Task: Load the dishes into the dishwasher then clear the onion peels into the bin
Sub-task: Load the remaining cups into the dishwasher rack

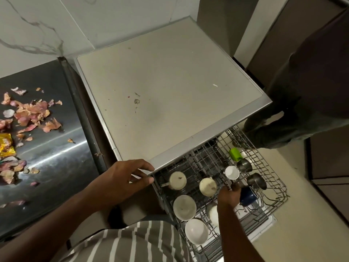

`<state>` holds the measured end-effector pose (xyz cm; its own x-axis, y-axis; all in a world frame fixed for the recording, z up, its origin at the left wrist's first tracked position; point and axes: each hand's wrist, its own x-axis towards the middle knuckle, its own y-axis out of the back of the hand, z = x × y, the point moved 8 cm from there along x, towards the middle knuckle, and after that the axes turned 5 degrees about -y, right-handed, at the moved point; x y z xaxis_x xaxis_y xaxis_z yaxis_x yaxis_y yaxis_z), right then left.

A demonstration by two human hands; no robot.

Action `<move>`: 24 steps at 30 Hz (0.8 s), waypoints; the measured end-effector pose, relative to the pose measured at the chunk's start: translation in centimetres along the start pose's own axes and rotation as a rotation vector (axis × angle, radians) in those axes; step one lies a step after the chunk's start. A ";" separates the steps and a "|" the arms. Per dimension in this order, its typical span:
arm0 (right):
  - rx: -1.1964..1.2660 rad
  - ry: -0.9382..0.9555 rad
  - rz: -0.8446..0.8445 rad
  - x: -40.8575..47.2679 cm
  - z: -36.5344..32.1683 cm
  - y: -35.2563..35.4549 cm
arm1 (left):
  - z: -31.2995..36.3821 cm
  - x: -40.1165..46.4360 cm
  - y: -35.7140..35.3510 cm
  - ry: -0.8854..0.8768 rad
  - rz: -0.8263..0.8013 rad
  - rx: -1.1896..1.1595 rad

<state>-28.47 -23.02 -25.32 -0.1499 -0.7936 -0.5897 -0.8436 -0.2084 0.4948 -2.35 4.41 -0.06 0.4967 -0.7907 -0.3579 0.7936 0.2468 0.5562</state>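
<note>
— Plenty of onion peels (30, 114) strewn over the dark steel counter (56, 157), well left of the dishwasher (166, 91). Pink and tan, in a loose heap, with a few strays nearer the gap beside the machine.

— Anything else over there?

— Yellow wrapper (6, 145) at the far left edge, among the peels. Nothing touching the machine itself.

— And at the dishwasher's front?

— Left hand (122, 178) resting at the near corner of the pale top, fingers spread and relaxed, fingertips on the silver front edge, gripping nothing. Striped shirt (132, 241) just below it.

— Rack?

— Pulled out from under the top: wire rack (272, 203), loaded. Two cream cups (177, 180) side by side close under the front edge. Two white bowls (184, 207), one behind the other, at the near left side of the rack. Small white cup (232, 172) further right, then a green cup (235, 154) toward the rack's far right side, two steel cups (245, 165) just beside it.

— Right hand?

— Right hand (227, 194) down in the middle of the rack, fingers curled round the dark blue mug (248, 195), mug tilted against the wires. White plate (213, 214) partly hidden under that wrist.

— Further right?

— Second person's dark trouser leg (302, 91) standing past the right side of the dishwasher, near the rack's far corner.
</note>
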 end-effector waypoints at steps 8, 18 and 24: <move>0.165 0.445 -0.171 -13.6 -7.7 -1.2 | -1.9 -2.0 3.2 -0.089 0.073 -0.036; -0.284 1.201 -0.703 -36.8 -15.4 -12.0 | -6.9 -8.1 10.2 -0.137 0.261 -0.028; -0.344 1.304 -0.863 -44.7 -16.3 -17.3 | -13.8 -13.8 15.5 0.001 0.523 -0.055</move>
<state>1.28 6.71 2.89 0.9621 -0.2616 0.0773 -0.2612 -0.8018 0.5375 7.95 26.89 3.13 0.8318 -0.5533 -0.0439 0.4568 0.6376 0.6203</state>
